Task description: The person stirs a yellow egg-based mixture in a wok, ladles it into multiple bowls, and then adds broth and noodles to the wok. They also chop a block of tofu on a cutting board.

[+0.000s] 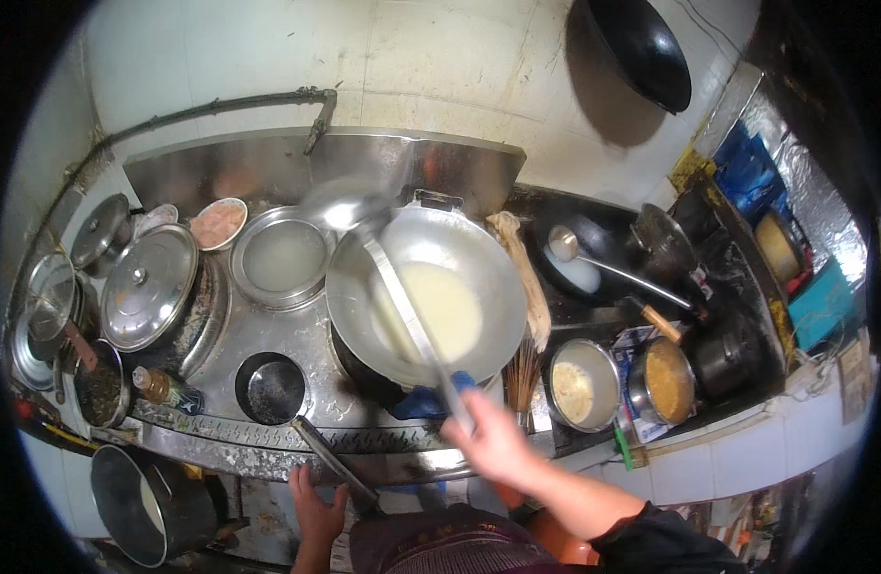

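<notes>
My right hand (489,439) grips the handle of a large metal ladle (404,301), whose blurred bowl is raised over the far left rim of a big metal wok (498,287). Pale yellowish liquid (444,308) lies in the wok, and a blue cloth (422,402) is at its near rim. My left hand (317,502) is at the stove's front edge, fingers apart, beside the handle of a small dark pan (270,389). Left of the wok sits a round metal pot (282,255) of cloudy liquid.
A lidded pot (149,287), a bowl of pale pink pieces (219,224) and a bottle (166,391) stand left. To the right are a bamboo brush (524,373), a dark wok (605,265) with a smaller ladle (627,276), and two metal containers (585,384) of food.
</notes>
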A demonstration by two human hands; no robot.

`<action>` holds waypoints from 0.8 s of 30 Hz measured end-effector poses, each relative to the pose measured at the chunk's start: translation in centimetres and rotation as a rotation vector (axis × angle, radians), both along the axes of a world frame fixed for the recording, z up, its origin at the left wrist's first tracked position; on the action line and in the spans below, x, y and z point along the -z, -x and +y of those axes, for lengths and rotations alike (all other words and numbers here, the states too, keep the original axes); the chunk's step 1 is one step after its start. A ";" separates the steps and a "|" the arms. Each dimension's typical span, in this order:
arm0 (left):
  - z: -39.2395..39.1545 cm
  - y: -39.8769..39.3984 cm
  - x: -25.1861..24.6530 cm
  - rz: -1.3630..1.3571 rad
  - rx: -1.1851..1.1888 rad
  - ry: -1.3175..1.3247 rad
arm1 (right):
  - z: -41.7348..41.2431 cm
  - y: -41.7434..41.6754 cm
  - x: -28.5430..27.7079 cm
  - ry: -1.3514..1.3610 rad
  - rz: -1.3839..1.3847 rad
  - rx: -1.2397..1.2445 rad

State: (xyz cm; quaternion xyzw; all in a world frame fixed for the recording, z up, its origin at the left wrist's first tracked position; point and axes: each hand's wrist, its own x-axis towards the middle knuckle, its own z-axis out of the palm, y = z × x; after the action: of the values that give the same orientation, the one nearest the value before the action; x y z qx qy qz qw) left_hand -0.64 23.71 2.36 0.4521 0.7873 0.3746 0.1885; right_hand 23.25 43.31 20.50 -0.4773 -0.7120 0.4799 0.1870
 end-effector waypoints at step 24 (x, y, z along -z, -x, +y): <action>-7.5 -1.1 -12.3 0.256 -0.191 0.500 | 6.1 -11.7 -1.1 1.167 0.601 0.413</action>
State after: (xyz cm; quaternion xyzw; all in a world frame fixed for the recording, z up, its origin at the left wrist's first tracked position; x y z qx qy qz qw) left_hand 0.50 16.17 14.65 0.3590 0.9115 0.1251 0.1569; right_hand 34.97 49.40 21.58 -0.4720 -0.1487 0.8508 0.1765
